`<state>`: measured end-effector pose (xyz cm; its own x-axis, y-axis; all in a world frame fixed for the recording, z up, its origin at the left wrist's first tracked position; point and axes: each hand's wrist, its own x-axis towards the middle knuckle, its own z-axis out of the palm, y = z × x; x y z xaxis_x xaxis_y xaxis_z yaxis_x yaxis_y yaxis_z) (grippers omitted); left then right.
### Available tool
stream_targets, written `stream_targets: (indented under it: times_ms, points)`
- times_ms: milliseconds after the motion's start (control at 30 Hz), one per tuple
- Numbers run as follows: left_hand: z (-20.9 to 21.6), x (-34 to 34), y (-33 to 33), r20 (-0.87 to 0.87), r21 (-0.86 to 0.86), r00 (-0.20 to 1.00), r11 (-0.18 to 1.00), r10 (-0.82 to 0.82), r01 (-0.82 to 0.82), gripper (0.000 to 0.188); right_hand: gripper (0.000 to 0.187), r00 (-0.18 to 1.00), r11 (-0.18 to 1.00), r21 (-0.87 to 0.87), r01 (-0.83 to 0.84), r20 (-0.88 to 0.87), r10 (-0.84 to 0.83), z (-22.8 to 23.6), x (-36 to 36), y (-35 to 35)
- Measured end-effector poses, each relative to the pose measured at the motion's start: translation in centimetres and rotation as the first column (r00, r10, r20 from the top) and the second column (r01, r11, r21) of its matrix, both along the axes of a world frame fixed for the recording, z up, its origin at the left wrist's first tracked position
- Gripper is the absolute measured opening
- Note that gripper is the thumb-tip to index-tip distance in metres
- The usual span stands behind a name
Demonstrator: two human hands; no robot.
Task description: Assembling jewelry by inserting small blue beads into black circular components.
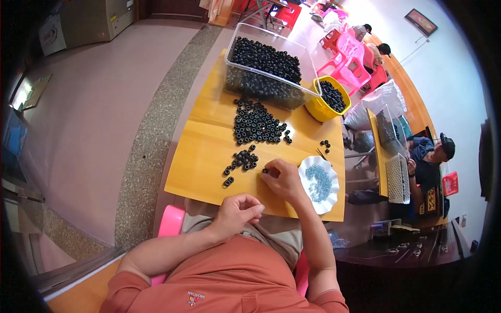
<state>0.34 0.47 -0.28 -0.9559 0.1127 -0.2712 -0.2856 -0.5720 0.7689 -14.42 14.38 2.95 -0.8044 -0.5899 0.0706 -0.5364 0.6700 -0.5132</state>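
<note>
Above the near edge of the table, my left hand (237, 211) is closed, thumb pressed to its curled fingers; what it holds, if anything, is hidden. My right hand (283, 180) rests at the tabletop with its fingertips pinched on a small black ring-shaped part (265, 170). To the left of those fingers lies a small loose group of black ring-shaped parts (243, 159), and behind it a larger, mostly single-layer spread (255, 122). Beside my right wrist sits a white scalloped plate (331, 197) bearing tiny clear bluish pieces (318, 181).
A clear plastic bin (263, 73) of black parts and a yellow tub (317, 110) stand at the far side of the wooden table (201, 151). Tweezers (321, 154) lie behind the plate. To the right, another person (425, 156) sits at a table; pink chairs (349, 57) stand beyond.
</note>
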Motion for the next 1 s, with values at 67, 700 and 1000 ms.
stream_targets:
  times_ms: [67, 700, 1000]
  points:
    - [0.2, -0.1, -0.1, 0.002, 0.010, 0.999, 0.999, 0.040, -0.040, 0.010, 0.022, 0.969, 0.965, -0.260, 0.016, 0.243, 0.050, 0.0, 1.1, 1.0]
    - [0.0, 0.3, 0.4, -0.095, -0.025, 0.993, 0.997, 0.073, -0.076, 0.009, 0.024, 0.970, 0.909, -0.392, -0.139, 0.129, 0.204, 1.6, 8.0, 2.7]
    - [0.8, 0.2, 0.1, -0.061, -0.009, 0.997, 0.999, 0.047, -0.047, 0.013, 0.017, 0.906, 0.833, -0.549, -0.071, 0.313, 0.284, 1.4, 8.5, 3.4]
